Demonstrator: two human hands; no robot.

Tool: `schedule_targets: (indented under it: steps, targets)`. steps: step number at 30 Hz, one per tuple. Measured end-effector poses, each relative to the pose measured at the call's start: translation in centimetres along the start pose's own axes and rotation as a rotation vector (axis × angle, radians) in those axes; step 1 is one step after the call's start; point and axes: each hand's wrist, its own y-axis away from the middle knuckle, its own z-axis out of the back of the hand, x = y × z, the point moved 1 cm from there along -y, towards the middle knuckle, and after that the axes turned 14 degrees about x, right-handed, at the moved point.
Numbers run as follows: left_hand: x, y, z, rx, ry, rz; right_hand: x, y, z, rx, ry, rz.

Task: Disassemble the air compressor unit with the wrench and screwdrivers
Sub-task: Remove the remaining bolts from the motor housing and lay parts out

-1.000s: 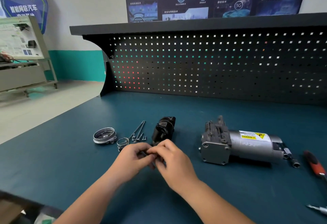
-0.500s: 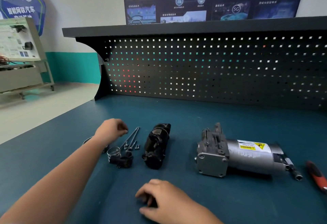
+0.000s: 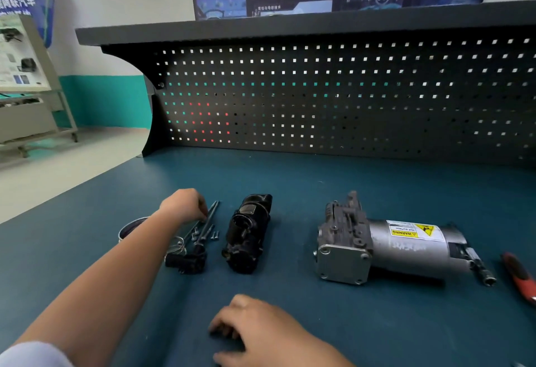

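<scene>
Several long bolts (image 3: 209, 221) lie at my left hand (image 3: 185, 205), its fingers curled; whether it pinches anything I cannot tell. I judge I'm laying removed pieces aside. My right hand (image 3: 261, 334) rests loose on the bench (image 3: 290, 181). Next, the compressor body (image 3: 385, 247) off to its right wants the red-handled screwdriver (image 3: 519, 276)

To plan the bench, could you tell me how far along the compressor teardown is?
Done: the black housing, long bolts, clamp ring and small black fitting lie detached. In hand: the left hand is at the bolts; the right hand rests idle. Left: the motor body and its end block look joined.
</scene>
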Motion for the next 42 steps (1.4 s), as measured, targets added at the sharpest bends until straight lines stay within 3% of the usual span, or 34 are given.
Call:
schedule_targets:
  steps: [11,13,15,17,20,22,24,27,29,34,36,38,40,42]
  targets:
    - [0.2,0.8,-0.7,0.028,-0.025,0.019,0.1,0.3,0.0,-0.05,-0.005,0.025]
    - [0.3,1.4,-0.8,-0.029,0.01,0.031,0.1,0.5,0.2,-0.047,-0.019,0.049]
    - [0.3,2.4,-0.6,-0.191,0.127,0.026,0.0,0.9,0.7,-0.034,-0.039,0.115]
    - [-0.5,4.8,-0.3,-0.432,0.399,-0.093,0.2,1.3,1.4,-0.088,-0.065,0.213]
    - [-3.7,11.0,-0.9,-0.718,0.837,-0.491,0.7,2.6,2.7,-0.418,-0.174,0.314]
    - [-6.3,15.0,-2.4,-0.689,0.896,-0.736,0.7,4.0,3.5,-0.63,-0.294,0.345]
    - [-8.6,17.7,-3.9,-0.557,0.773,-0.886,-0.1,6.1,4.3,-0.775,-0.332,0.33]
    - [-12.1,19.1,-5.8,-0.202,0.469,-1.006,-2.8,11.0,5.8,-0.993,-0.317,0.209]
    - [-15.3,19.3,-7.4,0.015,0.275,-1.059,-6.2,15.2,7.5,-1.136,-0.235,0.028]
    - [-25.5,20.6,-12.2,0.148,0.065,-1.15,-15.8,23.9,10.3,-1.269,-0.453,-0.516]
    - [-29.6,21.6,-13.9,0.163,0.019,-1.134,-18.5,25.6,9.8,-1.227,-0.448,-0.766]
    - [-32.9,22.5,-15.2,0.166,-0.056,-1.101,-20.6,26.3,8.7,-1.042,-0.436,-1.007]
    - [-35.0,23.0,-15.7,0.139,-0.098,-1.042,-21.3,26.3,7.6,-0.86,-0.395,-1.117]
    - [-36.1,22.8,-15.9,0.111,-0.071,-0.978,-21.2,26.3,7.3,-0.848,-0.364,-1.152]
